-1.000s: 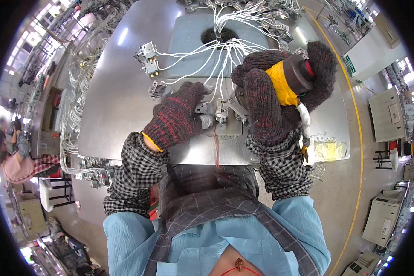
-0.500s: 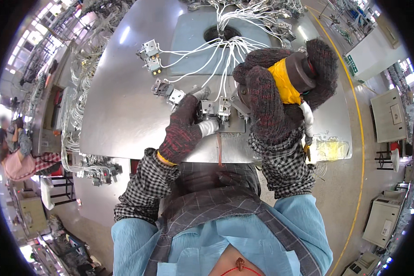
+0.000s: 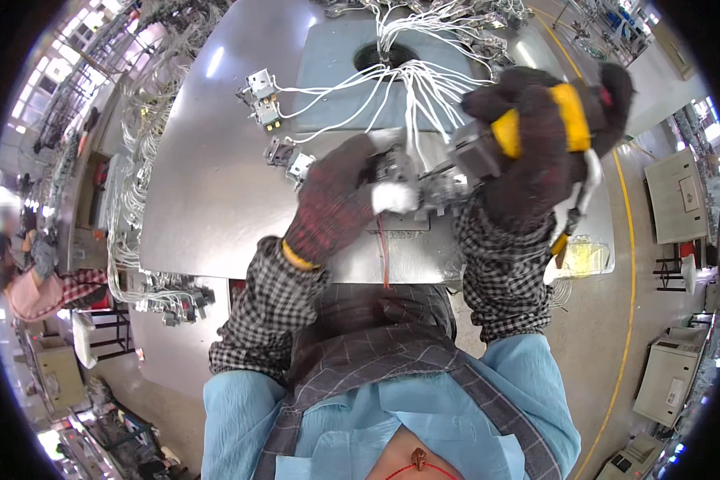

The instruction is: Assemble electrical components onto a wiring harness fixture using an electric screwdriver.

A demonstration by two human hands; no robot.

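My left hand [image 3: 332,196], in a dark red-black knit glove with white-wrapped fingertips, pinches a small metal-cased connector [image 3: 392,166] at the table's near middle. My right hand [image 3: 536,156], in a dark glove, is wrapped around a power screwdriver [image 3: 572,120] bound with yellow tape. The dark head of the tool points left toward the connector, its thin bit just right of it; blur hides whether they touch. More metal parts [image 3: 444,192] sit below the tool's head. White wires [image 3: 414,96] fan out from a round hole to the connectors.
A metal table [image 3: 208,176] lies before me, with a blue-grey plate [image 3: 328,56] around the hole. Connectors [image 3: 262,100] lie at left. A yellow-lit clear packet [image 3: 582,258] is at the right edge. Bundled wires hang at the left, where another person [image 3: 36,280] sits.
My right hand has moved right with the screwdriver, its head drawing back. My left hand has moved right and closed around a connector from the row.
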